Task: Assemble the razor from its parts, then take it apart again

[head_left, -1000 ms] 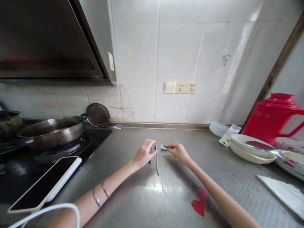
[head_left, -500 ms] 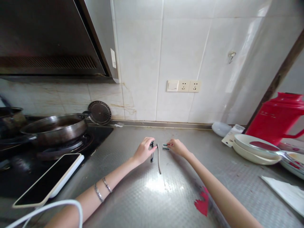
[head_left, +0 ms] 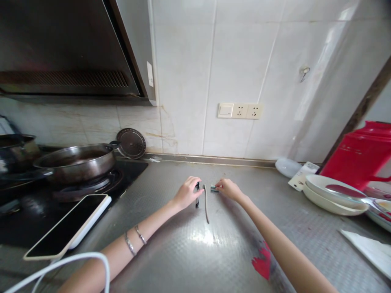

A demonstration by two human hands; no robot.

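My left hand (head_left: pixel 187 192) is at the middle of the metal counter (head_left: pixel 171 252), its thumb and fingers closed around a slim black object (head_left: pixel 197 200) whose kind I cannot make out. Just right of that hand lies a thin, slightly curved grey-brown cord or strip (head_left: pixel 206 207), running toward me. On its far side my right hand (head_left: pixel 228 189) pinches a small flat object (head_left: pixel 214 188), pale green and dark, close to the counter surface. The fingertips partly cover both small objects.
A phone on a white block (head_left: pixel 69 226) with a white cable (head_left: pixel 82 255) sits front left, beside the stove with a steel pan (head_left: pixel 79 162). To the right stand stacked bowls (head_left: pixel 331 199), a red jug (head_left: pixel 357 154) and white paper (head_left: pixel 366 248).
The view has shifted slightly, so the surroundings appear a little further right. Both hands keep nearly the same pose, with the same small objects at their fingertips.
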